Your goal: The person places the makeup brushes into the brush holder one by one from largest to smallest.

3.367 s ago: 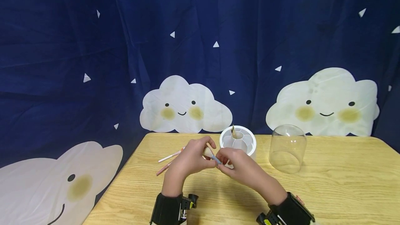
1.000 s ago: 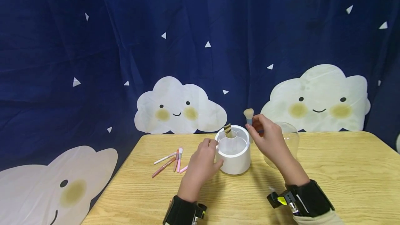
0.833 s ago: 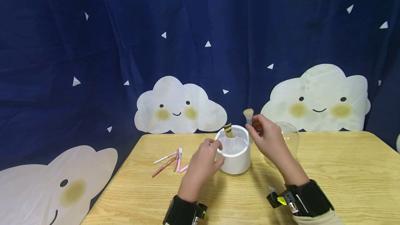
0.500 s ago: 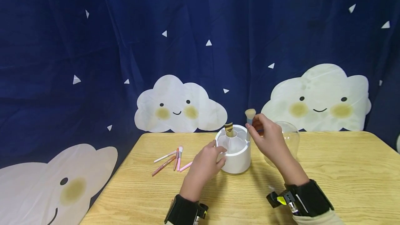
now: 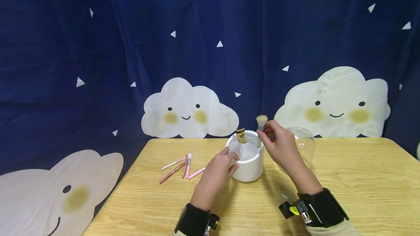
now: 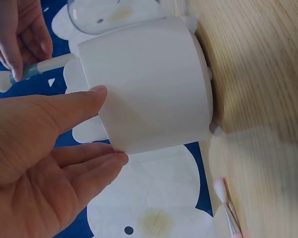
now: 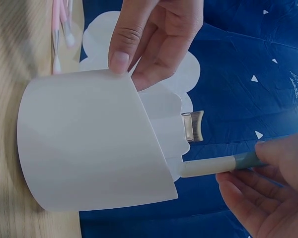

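Your right hand is pinching the brush at its blue section, bristles up! Your left hand is gripping the white holder by its rim.

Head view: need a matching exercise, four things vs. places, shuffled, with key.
Things:
1. gold brush
2. blue-banded brush
3. clear dome
4. loose brushes

Places:
A. on the table, right of the white holder
B. pinched in the right hand
C. on the table, left of the holder
D. in the holder's central compartment

Pairs: 1-D, 2-B, 3-A, 4-C
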`<state>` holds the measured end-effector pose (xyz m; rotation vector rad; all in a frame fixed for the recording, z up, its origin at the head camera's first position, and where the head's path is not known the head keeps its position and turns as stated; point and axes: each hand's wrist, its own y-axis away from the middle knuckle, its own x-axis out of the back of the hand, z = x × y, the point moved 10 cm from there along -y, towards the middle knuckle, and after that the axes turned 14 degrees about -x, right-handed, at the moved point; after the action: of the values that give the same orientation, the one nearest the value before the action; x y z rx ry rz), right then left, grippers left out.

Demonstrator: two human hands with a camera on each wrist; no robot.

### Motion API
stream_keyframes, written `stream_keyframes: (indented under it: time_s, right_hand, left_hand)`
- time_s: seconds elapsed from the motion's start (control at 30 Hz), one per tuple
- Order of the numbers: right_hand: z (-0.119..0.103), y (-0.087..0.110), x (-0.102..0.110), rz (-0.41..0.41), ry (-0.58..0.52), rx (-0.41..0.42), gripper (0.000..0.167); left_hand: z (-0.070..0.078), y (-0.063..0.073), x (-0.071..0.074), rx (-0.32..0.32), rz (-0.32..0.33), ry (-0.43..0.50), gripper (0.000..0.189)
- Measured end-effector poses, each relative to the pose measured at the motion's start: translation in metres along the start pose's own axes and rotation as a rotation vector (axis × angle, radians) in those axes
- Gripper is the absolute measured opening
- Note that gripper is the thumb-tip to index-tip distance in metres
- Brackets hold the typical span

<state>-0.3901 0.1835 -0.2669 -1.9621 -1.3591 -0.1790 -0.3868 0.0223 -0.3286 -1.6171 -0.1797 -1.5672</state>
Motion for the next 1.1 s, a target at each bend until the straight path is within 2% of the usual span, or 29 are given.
stream_keyframes:
  time_s: [0.37,0.77,0.93,1.1]
  right_hand:
    - [0.001,0.0,-0.005,-0.03,0.008,-0.019,0.012]
    - [0.001,0.002,-0.011,-0.033,0.024,0.001,0.015]
    - [0.0,0.002,-0.012,-0.027,0.027,0.028,0.014]
    - [0.002,0.003,-0.014,-0.051,0.023,0.019,0.013]
  left_hand:
    - [0.0,0.0,0.001,0.011,-0.014,-0.006,0.011]
    - [-0.002,0.0,-0.002,0.024,-0.053,-0.022,0.021]
    - [-0.004,0.0,-0.003,0.025,-0.05,-0.035,0.022]
    - [-0.004,0.0,-0.004,0.036,-0.057,-0.038,0.022]
